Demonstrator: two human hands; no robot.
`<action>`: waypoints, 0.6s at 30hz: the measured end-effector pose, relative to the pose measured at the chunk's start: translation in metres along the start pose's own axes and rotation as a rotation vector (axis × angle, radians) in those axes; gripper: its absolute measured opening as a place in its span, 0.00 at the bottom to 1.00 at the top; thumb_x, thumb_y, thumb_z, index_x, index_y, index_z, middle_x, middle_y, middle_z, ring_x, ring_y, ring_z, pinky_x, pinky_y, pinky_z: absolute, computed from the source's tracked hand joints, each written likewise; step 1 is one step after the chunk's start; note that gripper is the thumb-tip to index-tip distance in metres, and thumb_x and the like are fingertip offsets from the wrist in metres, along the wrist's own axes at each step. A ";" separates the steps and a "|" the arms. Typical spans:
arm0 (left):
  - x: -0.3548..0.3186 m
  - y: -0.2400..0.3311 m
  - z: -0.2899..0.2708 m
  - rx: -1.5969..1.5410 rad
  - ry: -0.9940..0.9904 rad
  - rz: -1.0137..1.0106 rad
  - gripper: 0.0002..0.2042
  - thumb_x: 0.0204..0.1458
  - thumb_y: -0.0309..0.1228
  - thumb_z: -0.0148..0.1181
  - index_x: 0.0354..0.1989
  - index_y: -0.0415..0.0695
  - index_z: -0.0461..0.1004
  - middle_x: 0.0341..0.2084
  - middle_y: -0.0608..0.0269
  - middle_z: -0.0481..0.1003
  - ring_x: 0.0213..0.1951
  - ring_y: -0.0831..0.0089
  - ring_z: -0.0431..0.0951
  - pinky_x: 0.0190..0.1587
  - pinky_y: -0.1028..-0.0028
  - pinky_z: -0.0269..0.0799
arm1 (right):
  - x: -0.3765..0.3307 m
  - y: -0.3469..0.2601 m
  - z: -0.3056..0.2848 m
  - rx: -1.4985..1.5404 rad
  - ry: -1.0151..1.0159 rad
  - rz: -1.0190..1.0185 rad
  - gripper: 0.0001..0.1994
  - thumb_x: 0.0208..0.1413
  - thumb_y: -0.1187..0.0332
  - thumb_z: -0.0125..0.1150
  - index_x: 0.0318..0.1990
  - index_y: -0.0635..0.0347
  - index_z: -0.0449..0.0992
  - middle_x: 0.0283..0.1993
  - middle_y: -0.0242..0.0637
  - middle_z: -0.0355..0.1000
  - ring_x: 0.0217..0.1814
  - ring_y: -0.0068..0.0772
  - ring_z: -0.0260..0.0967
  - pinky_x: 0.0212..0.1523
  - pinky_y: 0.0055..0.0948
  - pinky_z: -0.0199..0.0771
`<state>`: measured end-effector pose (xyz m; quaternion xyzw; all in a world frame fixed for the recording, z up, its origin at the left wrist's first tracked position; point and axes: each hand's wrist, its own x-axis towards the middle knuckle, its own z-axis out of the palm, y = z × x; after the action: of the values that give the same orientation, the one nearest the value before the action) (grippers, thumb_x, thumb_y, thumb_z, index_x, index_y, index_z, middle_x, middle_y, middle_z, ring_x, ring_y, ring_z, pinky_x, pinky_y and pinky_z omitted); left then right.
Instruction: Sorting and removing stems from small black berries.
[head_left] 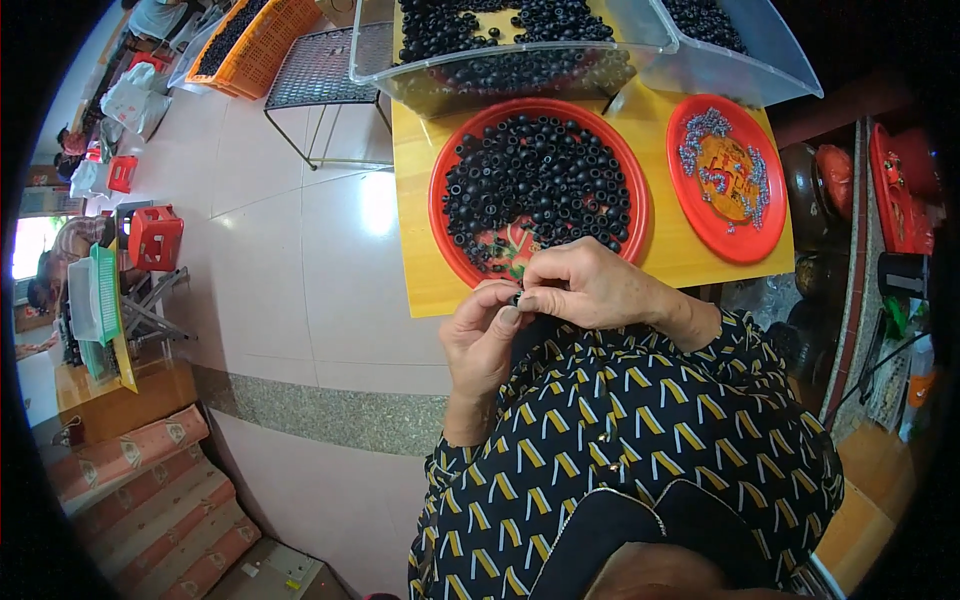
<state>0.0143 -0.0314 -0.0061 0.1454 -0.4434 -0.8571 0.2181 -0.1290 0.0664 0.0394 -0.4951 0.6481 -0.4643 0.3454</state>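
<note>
At the near rim of a round red tray (640, 225), both my hands meet over a small black part (516, 298), mostly covered by fingertips. My left hand (478, 345) pinches it between thumb and fingers. From the other side, the thumb and forefinger of my right hand (598, 287) close on the same piece. Many black, hollow, cap-like plastic parts (540, 180) fill the tray, and its patterned bottom shows near my hands. To the right lies an oval red plate (737, 245) with small grey-silver pieces (708, 128) around its orange middle.
Clear plastic bins (500, 75) of black parts stand at the far side of the yellow table (425, 285). Beyond its left edge are a metal-topped stand (325, 70) and an orange crate (255, 50). Other people sit at far left near a red stool (155, 238).
</note>
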 end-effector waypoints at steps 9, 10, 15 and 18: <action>0.000 -0.002 -0.003 -0.004 0.032 -0.028 0.09 0.49 0.23 0.54 0.38 0.31 0.69 0.31 0.57 0.72 0.29 0.73 0.73 0.33 0.78 0.70 | 0.004 0.005 -0.004 -0.037 0.131 -0.069 0.06 0.47 0.70 0.56 0.29 0.65 0.72 0.24 0.41 0.68 0.27 0.34 0.68 0.28 0.29 0.66; 0.001 -0.002 -0.003 -0.016 0.043 -0.043 0.09 0.49 0.23 0.54 0.38 0.31 0.69 0.31 0.57 0.72 0.29 0.73 0.74 0.33 0.78 0.70 | 0.004 0.005 -0.002 -0.066 0.135 -0.171 0.06 0.46 0.72 0.57 0.30 0.65 0.72 0.25 0.41 0.68 0.29 0.36 0.68 0.30 0.29 0.66; 0.000 0.001 -0.002 -0.015 0.065 -0.041 0.10 0.49 0.23 0.54 0.39 0.31 0.69 0.30 0.56 0.73 0.29 0.73 0.73 0.32 0.78 0.70 | 0.001 0.000 0.010 -0.233 0.223 -0.331 0.09 0.40 0.79 0.58 0.34 0.64 0.73 0.25 0.39 0.65 0.28 0.36 0.66 0.28 0.28 0.66; 0.001 -0.002 -0.004 -0.079 0.079 -0.041 0.10 0.49 0.23 0.54 0.39 0.31 0.69 0.29 0.56 0.73 0.28 0.74 0.73 0.31 0.79 0.69 | -0.004 -0.009 0.013 -0.373 0.210 -0.332 0.10 0.39 0.80 0.55 0.34 0.66 0.71 0.28 0.42 0.66 0.32 0.42 0.65 0.32 0.33 0.66</action>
<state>0.0148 -0.0340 -0.0098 0.1795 -0.3972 -0.8719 0.2233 -0.1130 0.0661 0.0440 -0.5990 0.6647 -0.4357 0.0982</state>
